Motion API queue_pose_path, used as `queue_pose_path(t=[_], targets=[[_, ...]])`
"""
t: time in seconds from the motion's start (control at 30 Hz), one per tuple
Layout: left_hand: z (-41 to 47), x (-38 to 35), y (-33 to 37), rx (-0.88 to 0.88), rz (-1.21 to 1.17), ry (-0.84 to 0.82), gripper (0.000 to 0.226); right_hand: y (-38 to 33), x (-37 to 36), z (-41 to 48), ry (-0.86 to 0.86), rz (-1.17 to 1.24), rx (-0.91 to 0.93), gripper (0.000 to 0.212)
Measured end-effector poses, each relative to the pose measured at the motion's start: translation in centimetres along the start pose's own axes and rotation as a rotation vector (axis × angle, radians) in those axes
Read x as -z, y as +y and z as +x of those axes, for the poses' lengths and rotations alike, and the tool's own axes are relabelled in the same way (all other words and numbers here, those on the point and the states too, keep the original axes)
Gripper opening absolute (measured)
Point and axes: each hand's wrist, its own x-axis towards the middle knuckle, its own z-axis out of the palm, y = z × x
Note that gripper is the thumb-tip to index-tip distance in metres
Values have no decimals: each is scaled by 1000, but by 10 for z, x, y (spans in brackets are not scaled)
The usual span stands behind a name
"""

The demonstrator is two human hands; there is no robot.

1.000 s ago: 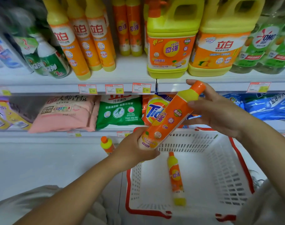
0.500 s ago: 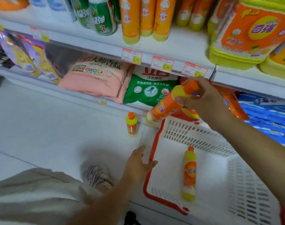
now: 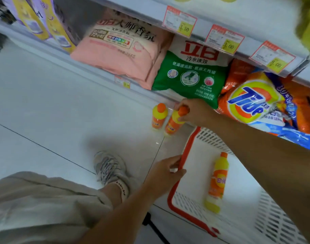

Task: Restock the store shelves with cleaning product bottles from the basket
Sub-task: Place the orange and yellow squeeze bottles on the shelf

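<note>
Pinches bottle [image 3: 172, 125] by cap in right grip [image 3: 194, 111], just beyond basket [image 3: 189, 141]; clasps basket's rim in left grip [image 3: 163, 175].

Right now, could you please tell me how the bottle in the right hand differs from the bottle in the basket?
The held bottle stands nearly upright, right hand gripping its cap; the other bottle lies flat in the basket, untouched. Both are orange and yellow with orange caps.

Left hand [image 3: 165, 175] and right hand [image 3: 194, 111] bare, forearms bare too; loose beige-grey shorts [image 3: 36, 205], probably; grey mesh sneaker [image 3: 110, 166], white sock [image 3: 123, 189] with dark lettering.
</note>
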Motion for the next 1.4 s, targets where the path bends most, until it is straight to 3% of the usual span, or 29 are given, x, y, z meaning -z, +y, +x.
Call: queue_pose_path(t=[0.5,0.7,0.8,0.9,1.03,1.17,1.4], targets=[[2,0,0,-35,17,2,38,10,-15,11,-95,-184,64,33],[2,0,5,-8,45,0,37,8,-16,-4,-41,-135,3,46],[4,1,12,-55,117,48,31,1,10,-34,89,105,-26,49],[10,13,43,-183,150,250,29,1,45,-79,274,186,-28,39],[25,44,126,-430,236,424,36,6,82,-124,564,287,-40,13],[50,87,205,-644,447,535,40,-6,118,-129,759,404,16,8],[111,147,264,-797,744,628,51,-32,183,-51,965,424,111,39]])
